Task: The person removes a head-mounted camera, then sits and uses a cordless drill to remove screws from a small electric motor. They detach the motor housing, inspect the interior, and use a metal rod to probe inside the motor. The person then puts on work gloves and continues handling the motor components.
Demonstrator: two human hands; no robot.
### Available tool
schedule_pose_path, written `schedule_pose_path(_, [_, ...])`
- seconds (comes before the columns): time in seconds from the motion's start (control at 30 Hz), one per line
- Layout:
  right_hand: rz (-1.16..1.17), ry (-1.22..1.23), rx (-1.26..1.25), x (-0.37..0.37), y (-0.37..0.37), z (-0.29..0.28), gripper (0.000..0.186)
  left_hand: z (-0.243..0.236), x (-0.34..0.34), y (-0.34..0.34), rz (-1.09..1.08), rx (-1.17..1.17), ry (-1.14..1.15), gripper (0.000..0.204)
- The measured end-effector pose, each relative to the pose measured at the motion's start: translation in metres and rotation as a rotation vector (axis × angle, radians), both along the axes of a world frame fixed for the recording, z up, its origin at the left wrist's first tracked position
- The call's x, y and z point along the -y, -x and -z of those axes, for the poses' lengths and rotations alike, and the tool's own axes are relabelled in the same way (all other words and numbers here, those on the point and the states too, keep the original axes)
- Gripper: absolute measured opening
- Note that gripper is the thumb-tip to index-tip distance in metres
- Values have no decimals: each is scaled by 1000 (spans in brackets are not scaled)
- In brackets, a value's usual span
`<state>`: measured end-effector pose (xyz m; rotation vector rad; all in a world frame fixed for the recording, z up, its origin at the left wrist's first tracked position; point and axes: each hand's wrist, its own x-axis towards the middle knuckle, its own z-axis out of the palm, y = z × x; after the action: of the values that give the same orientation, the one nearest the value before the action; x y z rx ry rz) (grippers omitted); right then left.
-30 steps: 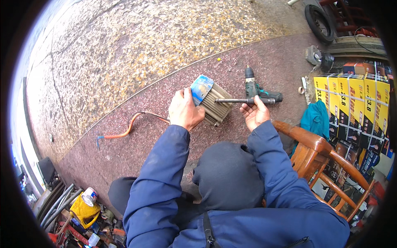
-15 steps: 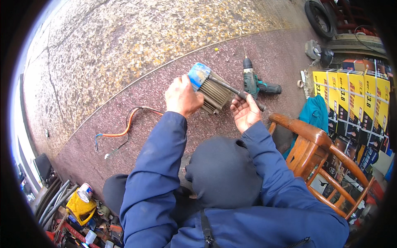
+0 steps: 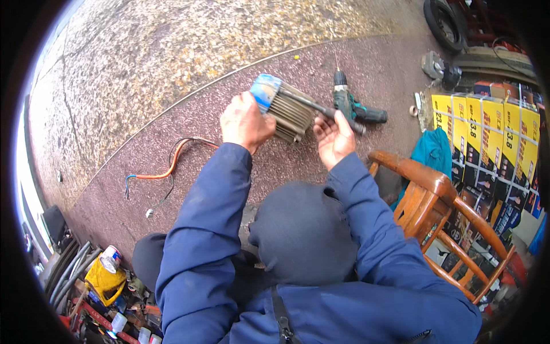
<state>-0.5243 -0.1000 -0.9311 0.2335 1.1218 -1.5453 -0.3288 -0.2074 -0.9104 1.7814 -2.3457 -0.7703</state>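
A finned metal box [image 3: 292, 117] with a blue-coloured end rests on the dark red floor, likely a motor controller. My left hand [image 3: 247, 123] is closed on its blue end, fingers over the near left side. Across the fins lies a long dark screwdriver-like tool [image 3: 312, 105], its tip against the blue end. The fingers and thumb of my right hand [image 3: 335, 137] are closed round its handle, palm up. Left of the box, an orange cable [image 3: 172, 166] with thin bare-ended wires trails over the floor. Where the tip meets the box is blurred.
A green-black cordless drill [image 3: 346, 103] lies just right of the box. A wooden chair [image 3: 424, 189] with a teal cloth [image 3: 431, 153] and stacked yellow-black cartons [image 3: 487, 132] stand at the right. A yellow jug [image 3: 106, 281] sits among tools at lower left.
The whole view has shifted slightly. Both hands, the finned box and the tool sit a little farther up and left in the picture; both grips look the same.
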Motion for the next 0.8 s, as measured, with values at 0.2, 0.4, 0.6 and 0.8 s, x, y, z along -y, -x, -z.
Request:
schedule_pose_path(0.2, [45,-84,-24,-18,11,0,24,22,-11,-12,-219,-248,33,65])
schedule_pose_path(0.4, [-20,-38,45,-57,11,-4,23,48,-50,-17,-438,-262,-426,57])
schedule_pose_path(0.6, [24,-187,41,-43,-11,-5,23,66,-67,-10,-315,-343,-372,35])
schedule_pose_path(0.8, [87,-174,-30,-31,-7,-8,21,74,-70,-5,-290,-330,-344,32])
